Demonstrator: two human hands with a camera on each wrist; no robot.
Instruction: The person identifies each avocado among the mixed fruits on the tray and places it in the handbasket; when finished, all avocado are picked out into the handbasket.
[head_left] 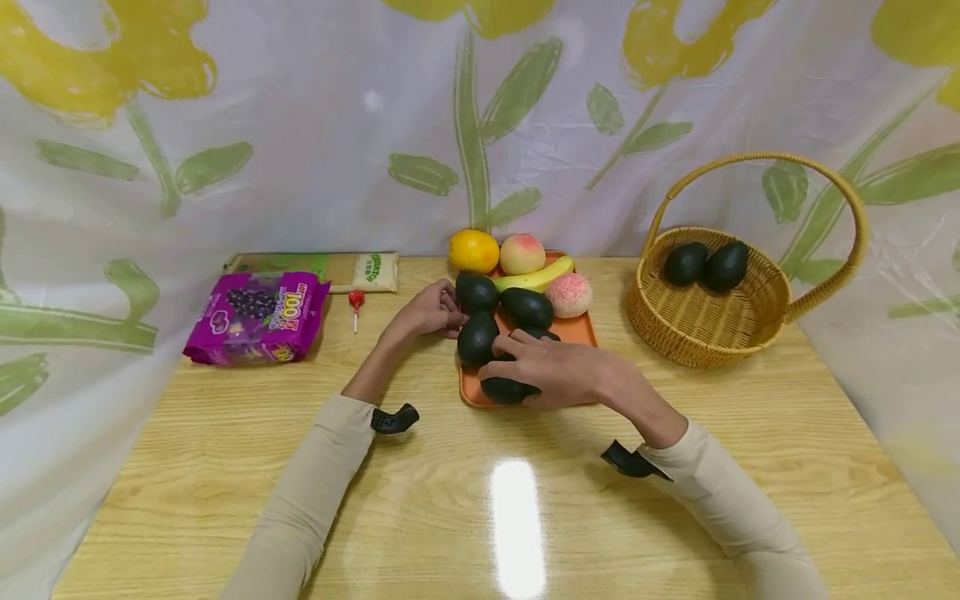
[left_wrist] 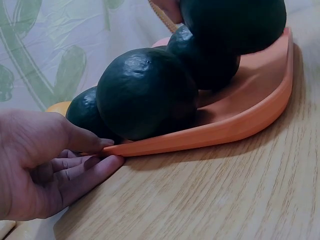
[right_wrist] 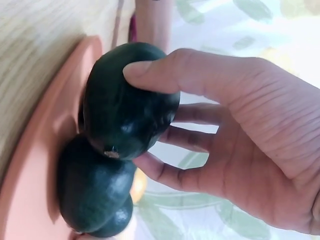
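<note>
An orange tray holds several dark green avocados, a yellow banana, pinkish peaches and an orange-yellow fruit. At its left edge my left hand pinches the rim, thumb above and fingers beneath, as the left wrist view shows. My right hand grips an avocado between thumb and fingers over the tray's near part. In the left wrist view this held avocado appears raised above the others. Part of the tray's right side is hidden by the right hand.
A wicker basket with a tall handle stands at the right, two avocados inside. On the left lie a purple candy bag, a red lollipop and a flat brown-green packet. A flowered cloth hangs behind the table.
</note>
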